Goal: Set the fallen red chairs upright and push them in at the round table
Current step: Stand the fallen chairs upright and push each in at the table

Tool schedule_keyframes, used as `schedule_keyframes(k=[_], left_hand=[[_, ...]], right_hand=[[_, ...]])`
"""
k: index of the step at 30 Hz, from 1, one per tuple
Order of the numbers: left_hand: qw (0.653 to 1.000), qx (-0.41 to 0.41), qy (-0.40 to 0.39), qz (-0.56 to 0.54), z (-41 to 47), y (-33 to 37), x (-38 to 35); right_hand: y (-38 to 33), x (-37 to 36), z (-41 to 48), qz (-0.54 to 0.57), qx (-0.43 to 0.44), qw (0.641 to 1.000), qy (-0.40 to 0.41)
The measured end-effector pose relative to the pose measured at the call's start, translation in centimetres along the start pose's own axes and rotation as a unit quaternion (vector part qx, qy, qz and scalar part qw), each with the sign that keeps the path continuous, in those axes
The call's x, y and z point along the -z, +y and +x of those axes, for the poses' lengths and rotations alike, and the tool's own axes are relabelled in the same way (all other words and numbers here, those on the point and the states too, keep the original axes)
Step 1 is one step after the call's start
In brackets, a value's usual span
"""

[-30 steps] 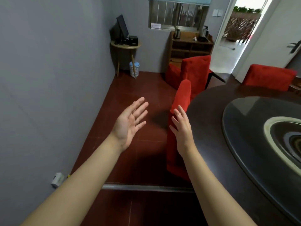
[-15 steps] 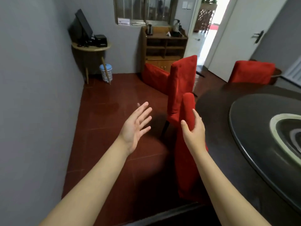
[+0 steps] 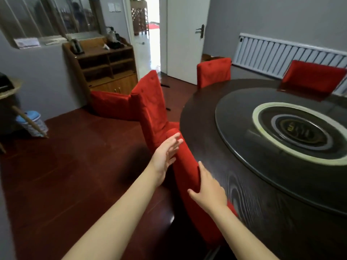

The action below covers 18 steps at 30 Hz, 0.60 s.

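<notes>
The left hand (image 3: 166,154), fingers straight and slightly spread, lies against the back of the nearest red chair (image 3: 187,177), which sits at the edge of the round table (image 3: 212,139). The right hand (image 3: 209,188) clasps the top of the chair back, thumb splayed. There are five red chairs: four upright and one fallen chair (image 3: 110,106) on the floor.

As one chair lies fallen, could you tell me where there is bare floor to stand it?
Free: the wide floor between the nearest chair and the bin. Crowded: the fallen chair lies between the cabinet and an upright chair; the nearest chair sits tight against the round table, with the right hand holding it.
</notes>
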<state>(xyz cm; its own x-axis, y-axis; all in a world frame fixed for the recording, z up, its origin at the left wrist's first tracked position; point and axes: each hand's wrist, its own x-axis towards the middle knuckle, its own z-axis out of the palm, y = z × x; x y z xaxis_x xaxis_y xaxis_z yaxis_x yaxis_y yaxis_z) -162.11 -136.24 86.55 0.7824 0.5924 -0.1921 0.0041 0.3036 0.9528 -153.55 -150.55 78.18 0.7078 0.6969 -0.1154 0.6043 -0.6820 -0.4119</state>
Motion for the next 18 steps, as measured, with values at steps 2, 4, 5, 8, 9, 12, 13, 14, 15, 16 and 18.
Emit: schedule_keyframes(k=[2, 4, 5, 8, 9, 12, 13, 14, 15, 16, 18], left_hand=[[0.994, -0.041, -0.035, 0.095, 2.4, 0.2, 0.0], [0.978, -0.047, -0.077, 0.187, 4.3, -0.4, 0.1], [0.963, -0.049, -0.098, 0.245, 5.0, -1.0, 0.4], [0.82, -0.023, -0.227, 0.525, 7.8, -2.9, 1.6], [0.736, -0.038, -0.265, 0.622, 9.0, -3.3, 2.3], [0.524, -0.158, -0.315, 0.775, 12.3, -4.4, 3.8], [0.49, -0.194, -0.315, 0.789, 13.3, -4.5, 4.1], [0.469, -0.223, -0.315, 0.794, 14.3, -4.4, 4.2], [0.453, -0.247, -0.322, 0.794, 15.2, -4.5, 4.2], [0.44, -0.264, -0.327, 0.794, 15.9, -4.5, 4.3], [0.406, -0.298, -0.352, 0.789, 17.4, -4.6, 4.1]], right_hand=[[-0.2, -0.5, 0.7, -0.043, -0.007, 0.999, 0.015], [-0.2, -1.1, 1.0, -0.087, -0.028, 0.996, 0.017], [-0.3, -1.4, 0.9, -0.106, -0.03, 0.994, 0.022], [-0.5, -1.6, 0.9, -0.129, -0.06, 0.989, 0.031], [-0.6, -1.6, 0.9, -0.136, -0.075, 0.987, 0.035], [-1.0, -1.8, 0.8, -0.153, -0.151, 0.976, 0.033], [-1.1, -1.8, 0.4, -0.158, -0.185, 0.969, 0.036], [-1.2, -1.8, 0.0, -0.164, -0.216, 0.962, 0.042], [-1.2, -1.8, -0.5, -0.17, -0.245, 0.953, 0.048], [-1.1, -1.8, -0.9, -0.18, -0.257, 0.948, 0.056], [-1.0, -1.9, -1.4, -0.194, -0.264, 0.942, 0.077]])
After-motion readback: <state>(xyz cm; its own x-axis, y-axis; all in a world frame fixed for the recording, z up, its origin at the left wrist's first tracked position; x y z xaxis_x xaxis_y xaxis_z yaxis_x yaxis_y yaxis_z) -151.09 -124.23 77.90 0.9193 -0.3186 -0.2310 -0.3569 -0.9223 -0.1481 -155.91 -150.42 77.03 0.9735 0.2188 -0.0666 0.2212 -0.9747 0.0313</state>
